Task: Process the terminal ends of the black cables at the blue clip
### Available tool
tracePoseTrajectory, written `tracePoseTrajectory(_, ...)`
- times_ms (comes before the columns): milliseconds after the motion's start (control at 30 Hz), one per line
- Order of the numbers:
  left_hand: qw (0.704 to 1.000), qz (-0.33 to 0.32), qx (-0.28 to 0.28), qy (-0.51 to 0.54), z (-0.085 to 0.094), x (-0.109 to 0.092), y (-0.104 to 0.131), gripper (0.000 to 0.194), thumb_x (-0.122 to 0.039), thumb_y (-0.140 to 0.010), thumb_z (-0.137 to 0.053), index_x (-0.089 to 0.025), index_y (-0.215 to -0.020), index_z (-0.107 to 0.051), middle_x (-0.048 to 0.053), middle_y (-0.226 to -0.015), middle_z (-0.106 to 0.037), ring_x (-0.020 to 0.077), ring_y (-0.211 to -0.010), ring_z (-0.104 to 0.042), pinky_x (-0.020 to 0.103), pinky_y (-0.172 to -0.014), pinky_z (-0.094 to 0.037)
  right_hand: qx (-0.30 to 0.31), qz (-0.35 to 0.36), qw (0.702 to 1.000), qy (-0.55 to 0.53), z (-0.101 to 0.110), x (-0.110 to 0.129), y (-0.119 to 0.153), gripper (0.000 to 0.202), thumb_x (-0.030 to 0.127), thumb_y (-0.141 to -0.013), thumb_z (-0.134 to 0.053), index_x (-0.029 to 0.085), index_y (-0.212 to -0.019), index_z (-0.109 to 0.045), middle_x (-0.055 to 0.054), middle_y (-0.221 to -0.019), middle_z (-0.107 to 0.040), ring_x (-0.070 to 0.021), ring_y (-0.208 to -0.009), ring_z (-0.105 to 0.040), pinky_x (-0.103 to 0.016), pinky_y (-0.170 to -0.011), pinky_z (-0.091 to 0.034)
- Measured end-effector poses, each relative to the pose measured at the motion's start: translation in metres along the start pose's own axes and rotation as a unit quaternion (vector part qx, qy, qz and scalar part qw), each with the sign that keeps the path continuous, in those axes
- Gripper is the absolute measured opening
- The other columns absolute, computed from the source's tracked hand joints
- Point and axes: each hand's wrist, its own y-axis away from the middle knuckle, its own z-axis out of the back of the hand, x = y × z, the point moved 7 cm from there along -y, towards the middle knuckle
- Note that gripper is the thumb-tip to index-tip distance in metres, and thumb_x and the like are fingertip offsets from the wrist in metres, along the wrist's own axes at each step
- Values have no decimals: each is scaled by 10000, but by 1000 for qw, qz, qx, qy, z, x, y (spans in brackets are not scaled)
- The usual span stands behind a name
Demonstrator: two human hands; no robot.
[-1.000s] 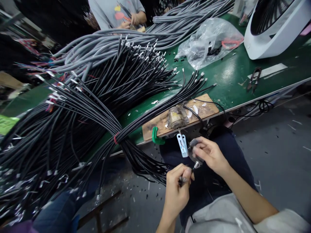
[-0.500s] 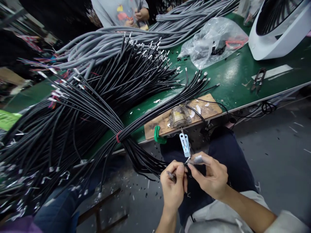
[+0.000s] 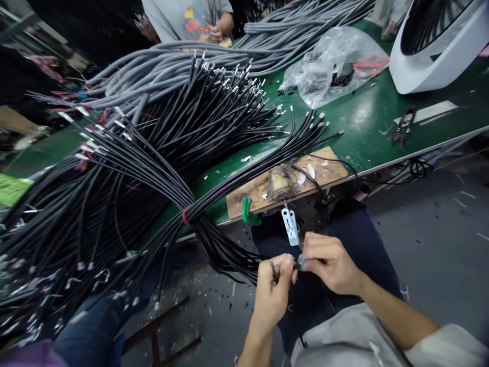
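My left hand (image 3: pixel 272 295) is closed around the end portion of a black cable (image 3: pixel 297 266), with a short tip showing past thumb and forefinger. Close against it, my right hand (image 3: pixel 333 264) pinches that tip, its fingers curled and hiding the very end. A light blue clothes-peg-like clip (image 3: pixel 290 227) hangs just above my fingers, from the shaft of a small motor (image 3: pixel 280 183). To the left, a bundle of black cables (image 3: pixel 217 239) bound with a red tie (image 3: pixel 185 215) runs off the table edge toward my left hand.
The motor sits on a wooden board (image 3: pixel 336 165) beside a green clamp (image 3: pixel 250 213). Piles of black and grey cables (image 3: pixel 153 71) cover the left of the green table (image 3: pixel 362 112). A plastic bag (image 3: pixel 324 66), snips (image 3: pixel 405 125) and a white fan (image 3: pixel 416 76) lie rightward. A co-worker's hand (image 3: pixel 221 28) shows behind.
My right hand has shifted slightly upward and its fingers have curled in over the cable's tip, which showed pale before. The co-worker's hands have moved a little.
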Motion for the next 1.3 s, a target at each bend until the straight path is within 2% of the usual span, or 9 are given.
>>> tracePoseTrajectory(133,989,-132,70,6,1,-21,-6,404,-418,-895,-537,-152,-595,-587,0,-539,-489,105,-497,-421,236,-496,-301,84,-206,912,-345,-25,-31,10,520,642,-737,-622,166,-538,-562,9,-465,-506,-92,-372,-403,-217,-354,-310)
tracePoseTrajectory(200,985,-167,43,16,3,-22,-8,302,-369,-860,-604,-159,-643,-611,4,-578,-521,117,-541,-454,238,-523,-322,90,-264,887,-368,-29,-41,11,500,590,-721,-644,162,-486,-533,29,-399,-471,-65,-290,-338,-196,-295,-241)
tracePoseTrajectory(300,985,-171,-2,5,4,-17,-8,224,-278,-838,-635,-162,-651,-594,-9,-598,-503,114,-562,-446,237,-540,-320,69,-298,897,-318,-15,-51,-1,401,436,-661,-715,144,-437,-555,27,-352,-476,-55,-263,-331,-185,-280,-199)
tracePoseTrajectory(467,984,-174,-35,8,6,-17,0,168,-199,-800,-668,-167,-663,-576,-18,-623,-511,113,-594,-477,225,-563,-350,-53,-259,941,-211,27,-47,-41,350,423,-684,-728,134,-514,-626,20,-451,-561,-58,-389,-427,-177,-380,-281)
tracePoseTrajectory(600,977,-198,-81,28,15,-23,1,151,-195,-781,-690,-171,-673,-587,-27,-620,-502,103,-593,-477,211,-566,-367,-23,-223,960,-169,16,-30,-58,378,471,-711,-739,114,-605,-672,25,-523,-557,-73,-484,-443,-197,-457,-324)
tracePoseTrajectory(833,980,-170,-85,54,15,-19,-10,159,-245,-817,-660,-157,-694,-613,-23,-614,-490,96,-565,-440,209,-532,-337,-2,-248,878,-410,-15,-33,-51,447,551,-744,-701,107,-698,-702,-5,-552,-587,-90,-494,-511,-189,-459,-395)
tracePoseTrajectory(1100,989,-127,-62,53,9,-15,-10,215,-281,-851,-618,-145,-684,-623,-33,-591,-457,68,-494,-373,204,-485,-288,32,-279,821,-497,-19,-53,-36,524,604,-812,-598,93,-774,-704,-71,-656,-656,-144,-622,-596,-244,-584,-454)
tracePoseTrajectory(1200,988,-139,-55,47,10,-16,-6,194,-264,-840,-633,-146,-686,-639,-17,-599,-500,77,-510,-407,208,-491,-294,-17,-280,832,-479,-1,-70,-23,468,570,-821,-613,113,-790,-709,-59,-658,-659,-133,-626,-587,-228,-579,-431)
tracePoseTrajectory(1300,986,-155,-31,51,10,-13,-1,150,-252,-840,-632,-155,-734,-678,17,-645,-571,110,-578,-488,222,-535,-345,-54,-262,883,-385,22,-77,-8,343,473,-822,-666,132,-829,-711,-50,-693,-661,-130,-652,-572,-229,-589,-411)
